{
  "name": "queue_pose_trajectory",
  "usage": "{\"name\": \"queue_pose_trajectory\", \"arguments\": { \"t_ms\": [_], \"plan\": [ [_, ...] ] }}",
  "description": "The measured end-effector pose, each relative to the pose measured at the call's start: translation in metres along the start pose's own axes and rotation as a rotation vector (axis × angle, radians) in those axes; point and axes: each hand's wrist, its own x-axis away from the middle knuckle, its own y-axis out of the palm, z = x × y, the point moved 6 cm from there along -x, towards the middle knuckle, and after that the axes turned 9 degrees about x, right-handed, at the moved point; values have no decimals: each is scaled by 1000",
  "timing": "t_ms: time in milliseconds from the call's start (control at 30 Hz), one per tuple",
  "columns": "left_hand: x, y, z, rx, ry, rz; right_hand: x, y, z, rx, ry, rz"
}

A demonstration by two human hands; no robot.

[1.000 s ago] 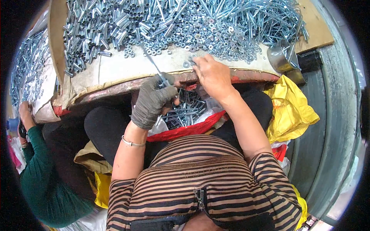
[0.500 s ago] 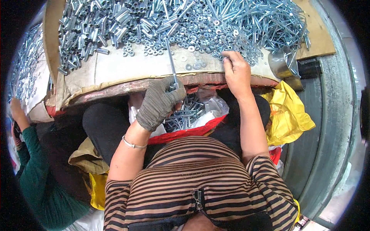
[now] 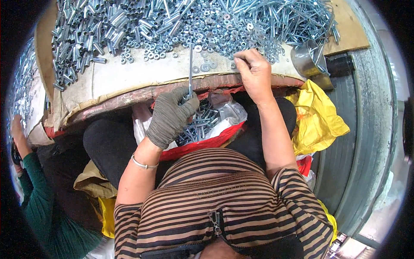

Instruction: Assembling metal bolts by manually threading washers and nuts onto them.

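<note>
My left hand [image 3: 170, 114], in a grey knit glove, is closed around the lower end of a long thin metal bolt [image 3: 190, 69]. The bolt points away from me, past the front edge of the work surface, and a small ring-like end shows by the thumb. At the washers [image 3: 205, 67] on the pale cloth, my bare right hand [image 3: 257, 75] has thumb and forefinger drawn together; whatever is between them is too small to make out. Below the hands, an open bag with a red rim [image 3: 211, 141] holds a heap of finished-looking metal bolts [image 3: 198, 127].
Metal sleeves [image 3: 116, 26], nuts and washers [image 3: 215, 36], and long bolts [image 3: 297, 19] lie heaped on the cloth-covered surface [image 3: 112, 75]. A curved metal holder [image 3: 307, 60] stands right, above a yellow bag [image 3: 319, 116]. At left, a co-worker's green sleeve [image 3: 41, 185] reaches another heap.
The bolt in my left hand has swung more upright. My right hand's fingers have curled in closer together near the washers. The whole view has shifted slightly.
</note>
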Motion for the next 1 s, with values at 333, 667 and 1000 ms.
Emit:
{"name": "queue_pose_trajectory", "arguments": {
  "t_ms": [333, 667, 1000],
  "plan": [
    [-1, -7, 0, 132, 12, 63, 2, 21, -13, 539, 60, -243],
    [3, -13, 4, 219, -18, 75, -6, 47, -42, 496, -39, -404],
    [16, 11, 6, -850, 198, 22, 23, -1, -24, -828, 396, -348]
  ]
}}
